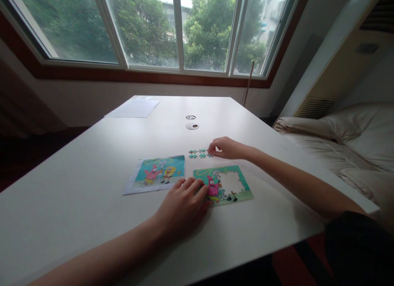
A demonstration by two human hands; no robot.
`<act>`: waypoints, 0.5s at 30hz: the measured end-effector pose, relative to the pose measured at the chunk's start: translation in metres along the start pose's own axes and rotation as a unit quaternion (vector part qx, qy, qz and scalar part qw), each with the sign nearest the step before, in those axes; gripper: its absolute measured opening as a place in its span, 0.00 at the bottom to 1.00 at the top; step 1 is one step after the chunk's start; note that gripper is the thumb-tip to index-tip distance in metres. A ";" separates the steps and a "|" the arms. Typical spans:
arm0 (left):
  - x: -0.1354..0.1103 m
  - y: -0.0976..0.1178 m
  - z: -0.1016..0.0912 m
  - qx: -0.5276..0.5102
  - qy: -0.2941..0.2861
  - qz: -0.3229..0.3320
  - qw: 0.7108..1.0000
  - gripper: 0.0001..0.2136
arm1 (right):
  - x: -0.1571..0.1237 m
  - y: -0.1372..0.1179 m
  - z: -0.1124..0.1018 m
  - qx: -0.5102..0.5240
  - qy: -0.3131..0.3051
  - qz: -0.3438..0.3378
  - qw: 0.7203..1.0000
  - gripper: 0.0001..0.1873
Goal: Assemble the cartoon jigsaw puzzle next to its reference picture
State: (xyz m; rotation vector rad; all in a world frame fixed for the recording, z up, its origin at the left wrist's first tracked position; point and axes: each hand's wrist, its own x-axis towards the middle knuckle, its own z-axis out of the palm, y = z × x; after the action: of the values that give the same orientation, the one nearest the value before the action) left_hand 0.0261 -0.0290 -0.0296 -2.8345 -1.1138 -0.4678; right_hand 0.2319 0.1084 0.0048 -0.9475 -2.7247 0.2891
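Note:
A cartoon jigsaw puzzle (200, 171) lies on the white table (92, 220), with a gap at its right middle where the white surface shows through. My left hand (186, 200) lies palm down over the puzzle's left edge, fingers resting flat and slightly bent. Beyond the puzzle, small teal jigsaw pieces (193, 156) are laid out in two short rows. At the right end of these rows is my right hand (226, 148), thumb and fingertips pinched on a jigsaw piece that they mostly hide. Left of the puzzle lies a picture sheet (160, 171) with the same cartoon figures.
White papers (132, 108) lie at the table's far left corner. Two round grommets (192, 126) sit in the tabletop further back. A beige sofa (332, 142) stands along the right side. Behind the table is a wide window (147, 31), with a thin stick (248, 85) leaning nearby.

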 end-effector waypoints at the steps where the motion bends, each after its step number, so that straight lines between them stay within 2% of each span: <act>1: 0.000 0.000 0.000 0.001 0.002 0.000 1.000 0.10 | 0.008 0.006 0.003 -0.001 0.006 0.017 1.000 0.07; 3: 0.000 0.000 0.000 0.001 0.009 0.002 1.000 0.10 | 0.022 0.016 0.007 0.000 0.013 0.043 0.999 0.06; 6: 0.000 0.000 0.000 -0.002 0.013 0.004 1.000 0.10 | 0.035 0.023 0.011 0.017 -0.004 0.068 0.998 0.11; 15: 0.000 0.001 0.000 -0.003 0.004 0.001 1.000 0.10 | 0.050 0.026 0.006 0.071 -0.122 0.142 0.980 0.12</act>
State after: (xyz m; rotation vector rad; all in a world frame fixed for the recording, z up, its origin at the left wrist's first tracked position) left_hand 0.0269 -0.0302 -0.0291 -2.8345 -1.1112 -0.4828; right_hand 0.2073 0.1591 0.0001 -1.3387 -2.7266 0.6850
